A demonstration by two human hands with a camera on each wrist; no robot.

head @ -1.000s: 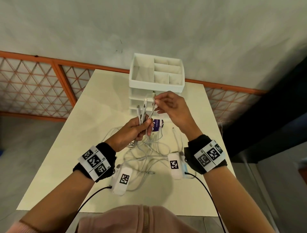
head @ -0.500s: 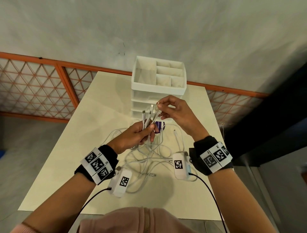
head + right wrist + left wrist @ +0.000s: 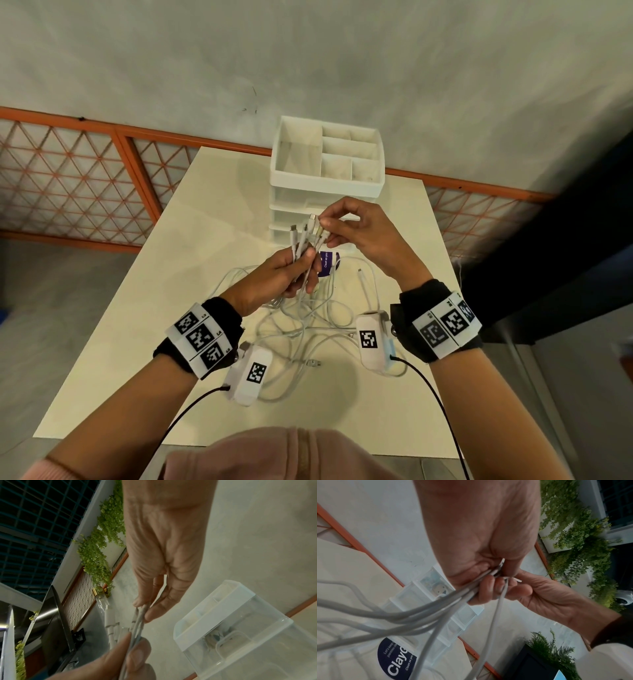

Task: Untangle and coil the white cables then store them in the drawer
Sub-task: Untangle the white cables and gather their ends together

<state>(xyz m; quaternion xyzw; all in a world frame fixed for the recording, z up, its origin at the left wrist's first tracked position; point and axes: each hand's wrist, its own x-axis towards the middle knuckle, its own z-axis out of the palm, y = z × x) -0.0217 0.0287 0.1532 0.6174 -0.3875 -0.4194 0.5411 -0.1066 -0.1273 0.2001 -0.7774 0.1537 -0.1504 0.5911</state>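
The bench [image 3: 144, 308] stretches away from me, and at its far edge stands the white drawer unit [image 3: 325, 192] with its divided tray on top and its drawers stacked below. Between that unit and me, the white cables [image 3: 308, 318] lie in a loose tangle across the middle of the bench, their loops running under both my wrists; a purple-labelled item [image 3: 327, 263] sits just past the tangle, partly hidden behind my knuckles. My left hand [image 3: 274, 277] is raised above the tangle, fingers [image 3: 485, 586] and thumb curled tight round a bundle of several cable ends, which stand up out of my fist with their plugs fanned toward the far side while the cords trail down to the bench. My right hand [image 3: 363, 233] is just to the right of and slightly beyond the left one, thumb and fingertips [image 3: 150, 614] pinching one cable end [image 3: 320, 234] near its plug, right above the point where it leaves my left fist; my other right fingers are loosely bent.
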